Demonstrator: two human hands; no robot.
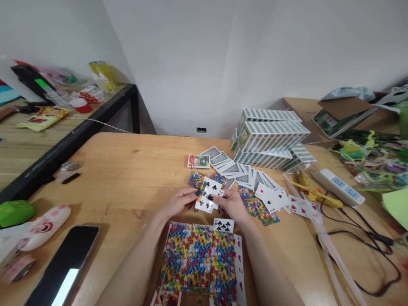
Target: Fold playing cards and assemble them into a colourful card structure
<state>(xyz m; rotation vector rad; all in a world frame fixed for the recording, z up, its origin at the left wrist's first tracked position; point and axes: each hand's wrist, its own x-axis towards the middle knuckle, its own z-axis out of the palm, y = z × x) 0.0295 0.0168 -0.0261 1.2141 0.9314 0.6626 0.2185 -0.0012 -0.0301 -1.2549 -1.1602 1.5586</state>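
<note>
Between my two hands are a few playing cards (208, 205), with a clubs card face up on top. My left hand (183, 200) pinches their left edge. At the right edge, my right hand (232, 205) presses its thumb on the face. Below, colourful patterned sheets (197, 257) lie in a block between my forearms, with a ten of clubs (223, 225) at their top edge and heart cards (238, 267) along their right side. Beyond my hands, grey-backed cards (232, 168) are fanned out beside a red and green card box (198, 161).
Stacked card boxes (270, 136) stand at the back right. A power strip (339, 187), a yellow glue gun (315, 195) and black cables lie to the right. At the left are a phone (63, 265) and a white plush-like item (46, 227).
</note>
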